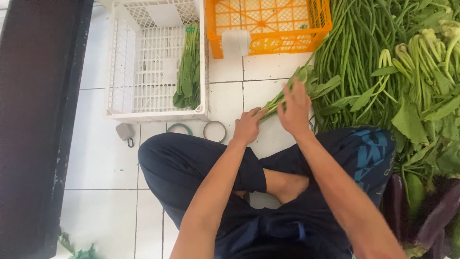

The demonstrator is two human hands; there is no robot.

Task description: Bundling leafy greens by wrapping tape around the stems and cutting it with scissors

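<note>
We sit cross-legged on the tiled floor (pixel 100 158) with a bundle of leafy stalks (pixel 287 91) just ahead of our knees. Its long axis slants from the cut ends at our left hand (pixel 247 125), which grips them, up and rightward to the leaves. Our right hand (pixel 294 108) (fingers spread, not clenched) rests on the stalks' middle.
</note>
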